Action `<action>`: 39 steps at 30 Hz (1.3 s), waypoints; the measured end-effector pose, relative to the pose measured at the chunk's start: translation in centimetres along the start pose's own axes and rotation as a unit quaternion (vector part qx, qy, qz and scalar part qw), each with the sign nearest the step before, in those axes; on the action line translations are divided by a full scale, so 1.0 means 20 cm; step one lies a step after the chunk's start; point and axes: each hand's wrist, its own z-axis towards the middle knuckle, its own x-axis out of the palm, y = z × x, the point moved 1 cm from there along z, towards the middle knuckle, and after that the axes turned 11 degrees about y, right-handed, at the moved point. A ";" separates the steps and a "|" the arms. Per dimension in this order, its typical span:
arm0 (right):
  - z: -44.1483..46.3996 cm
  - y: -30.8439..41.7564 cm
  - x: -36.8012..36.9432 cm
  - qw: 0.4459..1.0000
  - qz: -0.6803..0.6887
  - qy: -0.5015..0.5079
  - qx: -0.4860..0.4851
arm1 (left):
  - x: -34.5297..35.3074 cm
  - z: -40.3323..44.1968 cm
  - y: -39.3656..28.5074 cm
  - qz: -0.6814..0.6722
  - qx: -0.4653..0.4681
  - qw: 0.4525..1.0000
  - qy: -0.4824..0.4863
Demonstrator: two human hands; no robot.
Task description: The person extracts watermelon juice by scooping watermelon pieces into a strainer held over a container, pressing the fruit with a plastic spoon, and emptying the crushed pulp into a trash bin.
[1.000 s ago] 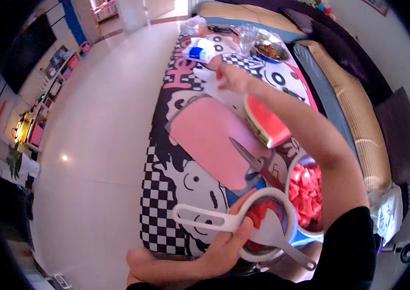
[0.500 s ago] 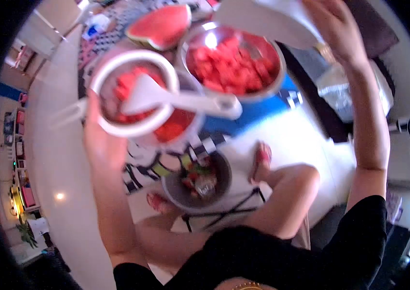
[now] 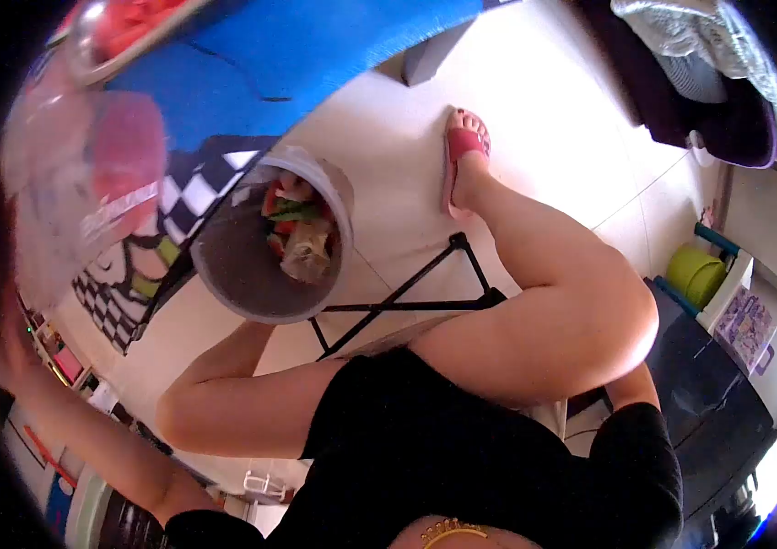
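My left hand (image 3: 6,352) is at the far left edge of the head view, dim and partly lost in the dark border. Its fingers reach up beside a clear plastic container (image 3: 50,192) with pink-red showing through it. Whether they grip the container I cannot make out. My right forearm (image 3: 631,386) goes down behind my raised right thigh, and the hand itself is hidden. At the top left, a metal bowl (image 3: 96,57) of red watermelon pieces (image 3: 137,20) is cut off by the view's edge.
Below the blue-topped table (image 3: 315,46) stands a grey bin (image 3: 242,265) with food scraps and crumpled plastic. Black crossed stool legs (image 3: 388,306) are near it. A purple-black seat (image 3: 736,128) with a pale bag (image 3: 700,37) is at the upper right.
The view has swung down and right. My right hand, earlier raised by a white board, has dropped out of sight. The white-rimmed strainer and white spatula near my left hand no longer show.
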 end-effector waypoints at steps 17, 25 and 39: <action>1.02 0.24 0.48 0.994 -0.108 -0.009 0.008 | -0.47 0.17 0.04 0.381 0.103 0.916 0.076; 0.97 0.28 0.44 0.996 -0.080 0.001 0.028 | -0.53 0.14 0.01 0.393 0.110 0.910 0.076; 0.96 0.26 0.44 0.992 -0.126 -0.030 0.003 | -0.53 0.11 0.02 0.394 0.096 0.910 0.084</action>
